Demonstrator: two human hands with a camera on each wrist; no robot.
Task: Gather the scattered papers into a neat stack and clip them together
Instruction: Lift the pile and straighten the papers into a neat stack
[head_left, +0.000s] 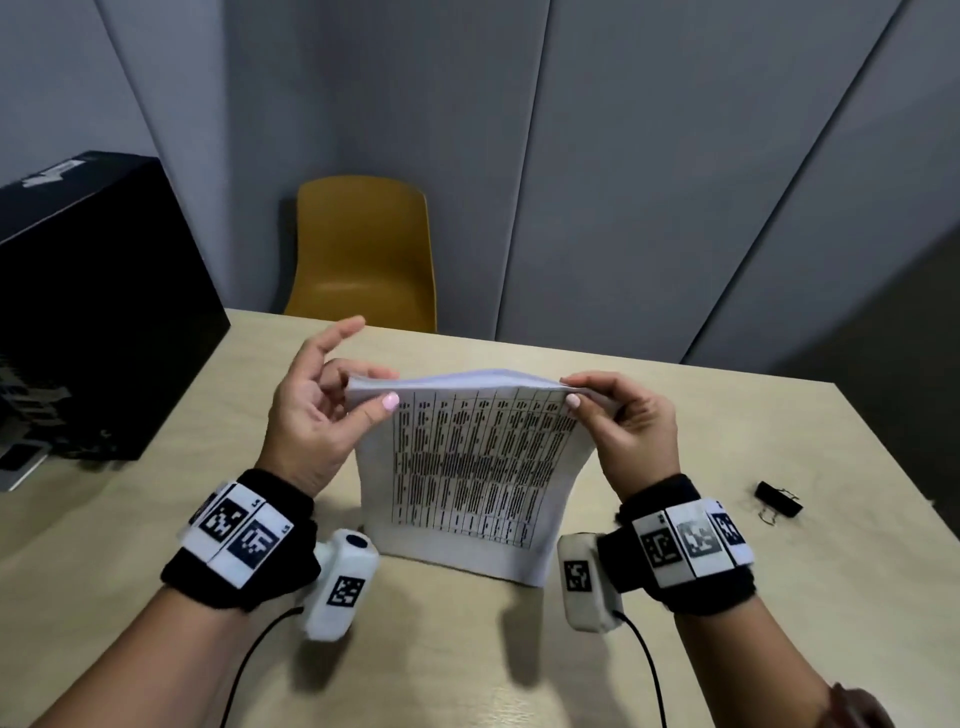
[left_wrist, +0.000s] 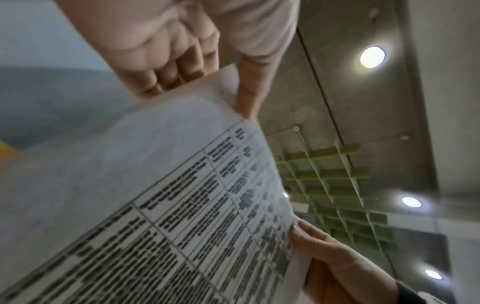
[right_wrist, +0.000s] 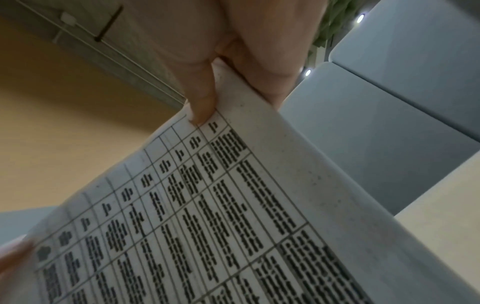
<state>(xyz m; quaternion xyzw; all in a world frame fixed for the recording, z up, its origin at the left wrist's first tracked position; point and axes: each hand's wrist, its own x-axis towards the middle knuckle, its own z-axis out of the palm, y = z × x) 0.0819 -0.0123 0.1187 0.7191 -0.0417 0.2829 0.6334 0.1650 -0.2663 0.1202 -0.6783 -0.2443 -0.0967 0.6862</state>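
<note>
Two hands hold the papers (head_left: 467, 467) upright on the desk (head_left: 675, 415), bottom edge touching it. The left hand (head_left: 317, 415) pinches the top left corner, forefinger raised; the right hand (head_left: 628, 421) pinches the top right corner. Right of the papers lies a black clip (head_left: 778, 499), well apart, near the desk's right edge. Beyond the papers, bare desk runs to a yellow chair (head_left: 363, 249); a black box (head_left: 88, 312) sits left. Only the wrist views show ceiling lights (left_wrist: 372, 56). The printed table is too blurred to read.
</note>
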